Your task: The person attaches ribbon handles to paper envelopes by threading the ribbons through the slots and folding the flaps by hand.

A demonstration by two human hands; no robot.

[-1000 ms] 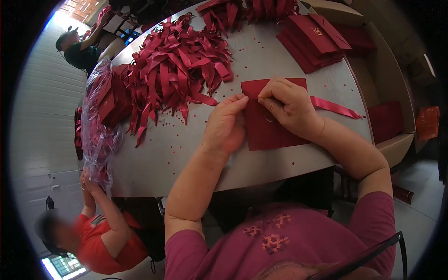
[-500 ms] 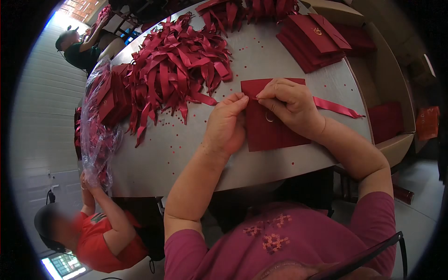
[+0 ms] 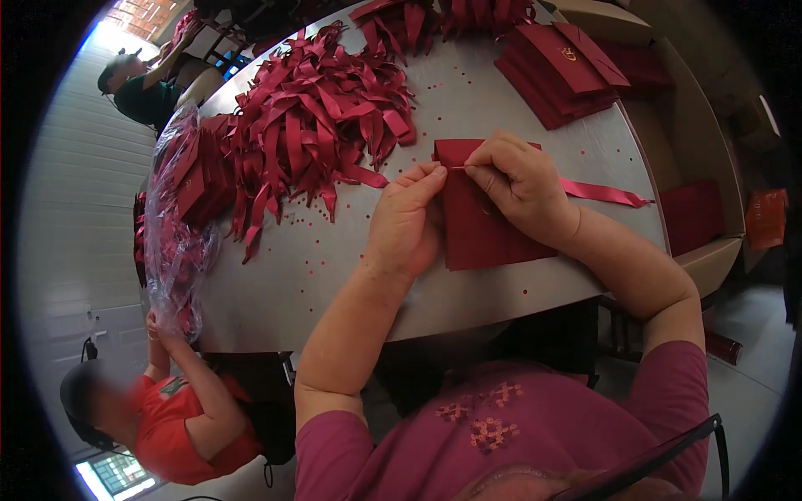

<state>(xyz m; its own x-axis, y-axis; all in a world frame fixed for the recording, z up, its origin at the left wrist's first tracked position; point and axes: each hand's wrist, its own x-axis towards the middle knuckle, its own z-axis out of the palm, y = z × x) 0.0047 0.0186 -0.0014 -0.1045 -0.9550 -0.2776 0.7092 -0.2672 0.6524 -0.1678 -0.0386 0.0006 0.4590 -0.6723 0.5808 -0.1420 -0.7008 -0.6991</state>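
Observation:
A dark red paper bag [image 3: 493,238] lies flat on the metal table in front of me, its gold mark partly covered. My left hand [image 3: 409,213] is closed at the bag's upper left edge, thumb and forefinger pinched together. Over the bag's upper part, my right hand [image 3: 522,179] pinches a thin pinkish strand [image 3: 457,169], which spans the small gap between both sets of fingertips. From under my right hand a red ribbon [image 3: 606,193] runs out across the table to the right. Whether strand and ribbon are one piece is hidden.
A large heap of red ribbons [image 3: 322,108] covers the left of the metal table [image 3: 384,309]. Stacked red bags [image 3: 560,71] stand at the back right, beside a cardboard box [image 3: 697,125]. At left, a person in red [image 3: 188,417] handles clear plastic [image 3: 180,242]; another person [image 3: 142,96] sits farther back.
My right fingertips have moved slightly up and right, drawing out a short length of strand. The bag's top has shifted and bent a little. My left hand stays nearly in place.

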